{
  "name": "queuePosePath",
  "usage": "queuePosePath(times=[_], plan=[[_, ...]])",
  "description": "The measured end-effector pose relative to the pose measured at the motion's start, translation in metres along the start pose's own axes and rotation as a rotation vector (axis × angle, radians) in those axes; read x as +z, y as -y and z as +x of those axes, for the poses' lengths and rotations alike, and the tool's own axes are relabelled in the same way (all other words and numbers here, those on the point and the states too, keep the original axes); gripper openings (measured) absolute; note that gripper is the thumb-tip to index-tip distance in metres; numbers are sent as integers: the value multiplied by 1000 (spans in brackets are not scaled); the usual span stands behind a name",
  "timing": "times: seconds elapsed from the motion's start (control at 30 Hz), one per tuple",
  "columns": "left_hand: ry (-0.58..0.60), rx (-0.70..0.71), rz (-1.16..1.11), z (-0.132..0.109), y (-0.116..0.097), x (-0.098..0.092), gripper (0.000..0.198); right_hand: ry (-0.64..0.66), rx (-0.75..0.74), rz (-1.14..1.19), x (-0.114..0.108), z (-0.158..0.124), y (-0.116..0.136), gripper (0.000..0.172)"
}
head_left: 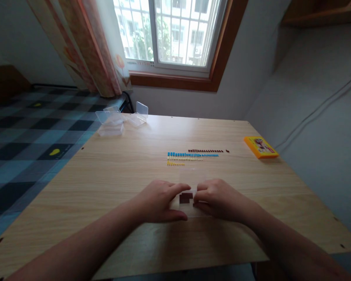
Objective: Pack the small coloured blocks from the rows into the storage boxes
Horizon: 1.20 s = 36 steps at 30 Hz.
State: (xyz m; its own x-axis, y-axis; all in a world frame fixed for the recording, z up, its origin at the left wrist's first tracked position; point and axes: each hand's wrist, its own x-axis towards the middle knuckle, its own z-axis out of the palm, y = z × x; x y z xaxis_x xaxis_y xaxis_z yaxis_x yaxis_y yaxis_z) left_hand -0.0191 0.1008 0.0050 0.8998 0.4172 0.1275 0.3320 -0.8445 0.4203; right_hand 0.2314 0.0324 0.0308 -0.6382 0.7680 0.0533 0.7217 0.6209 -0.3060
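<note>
A clear plastic box [190, 214] lies near the front of the table, with its transparent lid [193, 176] folded back. Dark brown pieces [186, 198] fill part of its left side. My left hand [159, 201] grips the box from the left, fingers at its far edge and thumb at its near edge. Over the box's right side, my right hand [215, 198] has its fingers curled and pressed together beside the brown pieces; whatever they hold is hidden. Just beyond the lid, small blue pieces [190, 155], brown pieces [206, 150], cream pieces [184, 159] and yellow pieces [174, 164] stand in rows.
Several clear plastic cases [111, 127] with raised lids sit at the table's far left corner. An orange-yellow box [261, 147] rests near the right edge. A checked bed [41, 132] borders the table [128, 156] on the left; a wall [316, 117] rises at right.
</note>
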Motion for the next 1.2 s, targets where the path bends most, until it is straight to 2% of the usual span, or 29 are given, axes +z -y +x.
queuePosePath(times=[0.13,0.27,0.63,1.2], plan=[[49,-41,45,1,-1,1,74,-14,-71,56,0,-2,-4,14],[78,-53,53,3,-1,2,73,-17,-109,39,2,-2,-8,15],[69,-66,73,3,-3,3,72,-25,-63,-9,4,1,-5,16],[96,-88,55,4,-4,2,72,-16,-96,-24,2,1,-4,21]])
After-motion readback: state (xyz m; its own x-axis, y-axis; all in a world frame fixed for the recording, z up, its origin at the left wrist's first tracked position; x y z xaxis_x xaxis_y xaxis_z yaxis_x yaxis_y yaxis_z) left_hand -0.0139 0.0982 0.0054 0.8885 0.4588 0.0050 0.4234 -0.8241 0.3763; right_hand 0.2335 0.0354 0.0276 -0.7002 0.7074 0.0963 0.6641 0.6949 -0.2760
